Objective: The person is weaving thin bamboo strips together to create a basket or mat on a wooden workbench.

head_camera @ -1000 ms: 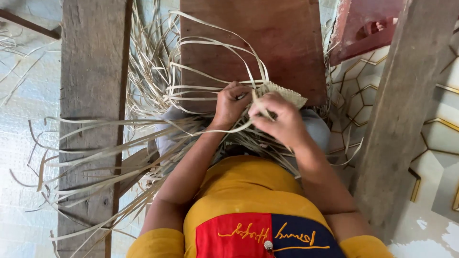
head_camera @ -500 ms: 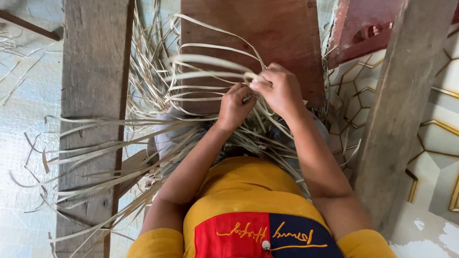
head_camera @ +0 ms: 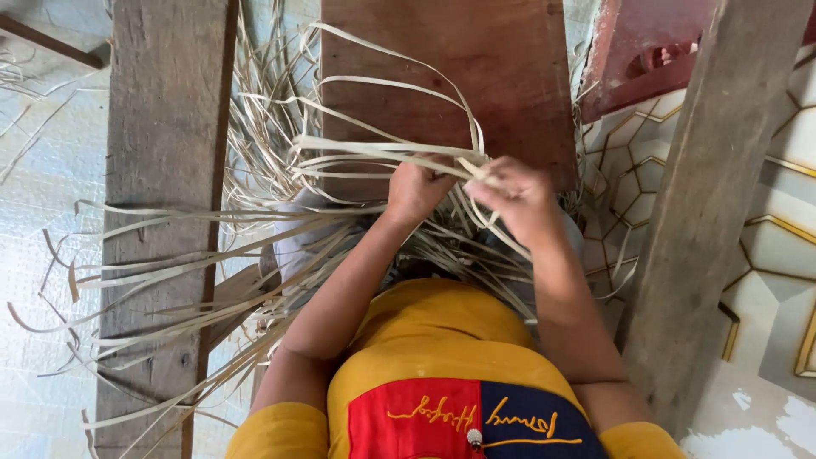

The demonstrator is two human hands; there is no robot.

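The woven patch seen a second ago is now hidden, probably under the right hand (head_camera: 518, 200). Pale strips (head_camera: 374, 153) are gripped by both hands, the left hand (head_camera: 416, 189) clenched, over the reddish board (head_camera: 450, 76).

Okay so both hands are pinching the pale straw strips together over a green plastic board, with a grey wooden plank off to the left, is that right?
Not quite: the board under the strips is reddish-brown wood, not green plastic, as the head view shows. The rest holds: the left hand and right hand both pinch the pale strips, and a grey wooden plank lies to the left.
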